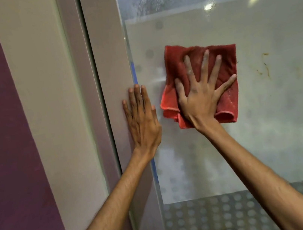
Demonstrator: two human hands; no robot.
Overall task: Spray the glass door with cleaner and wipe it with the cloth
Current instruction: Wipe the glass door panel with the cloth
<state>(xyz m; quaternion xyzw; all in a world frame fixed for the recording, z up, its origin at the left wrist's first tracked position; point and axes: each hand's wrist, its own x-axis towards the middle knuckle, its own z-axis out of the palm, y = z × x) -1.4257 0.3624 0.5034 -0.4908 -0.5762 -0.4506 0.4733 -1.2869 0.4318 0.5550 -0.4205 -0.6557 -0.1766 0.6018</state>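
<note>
Red terry cloth (224, 58), folded and bunched at its lower edge, lies flat on the frosted glass door (284, 114) under the right hand (201, 95), whose spread, straight fingers press it there. Soft, light and limp, it probably slides unless pinned broadly with the palm. Beside it the left hand (142, 120) rests flat, fingers straight, on the door frame (111, 61). Brownish marks (266, 66) remain to the right.

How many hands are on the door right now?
2. The left hand lies flat on the frame at the glass's edge; the right hand presses the cloth against the glass.
</note>
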